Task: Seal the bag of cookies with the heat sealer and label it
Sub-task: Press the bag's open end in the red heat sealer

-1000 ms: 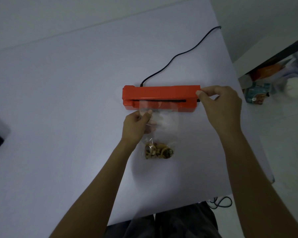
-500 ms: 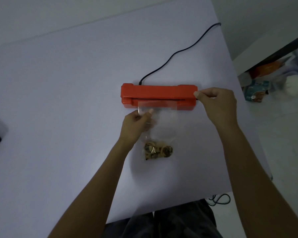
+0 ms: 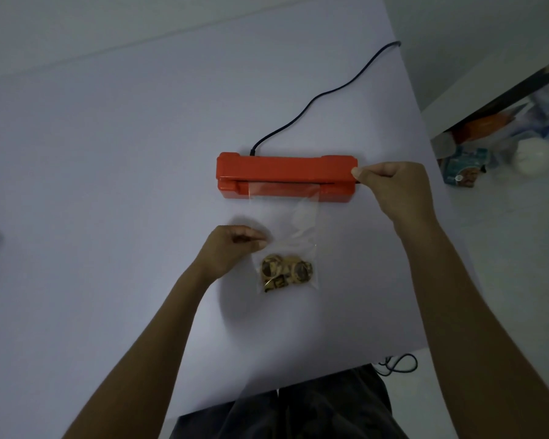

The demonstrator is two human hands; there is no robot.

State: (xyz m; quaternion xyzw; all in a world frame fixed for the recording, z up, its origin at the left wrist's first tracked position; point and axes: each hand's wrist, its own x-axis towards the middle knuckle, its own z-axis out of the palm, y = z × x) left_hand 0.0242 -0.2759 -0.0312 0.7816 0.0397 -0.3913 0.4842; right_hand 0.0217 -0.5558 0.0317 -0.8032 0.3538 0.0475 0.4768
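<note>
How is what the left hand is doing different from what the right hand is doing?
The left hand pinches the clear plastic bag of cookies at its side edge; the right hand grips the end of the orange heat sealer. The left hand sits nearer the person, the right farther away. Both have curled fingers.

Two bare forearms enter from the lower frame, no sleeves visible up to the picture edge, no watch, rings or bands seen on either wrist. Left hand (image 3: 232, 248) at centre, right hand (image 3: 396, 191) at centre right; fingernails short, one plain nail visible on the right thumb. At bottom centre, dark grey trousers (image 3: 298, 413), loose fabric with soft folds, a dark seam line between the legs.
</note>
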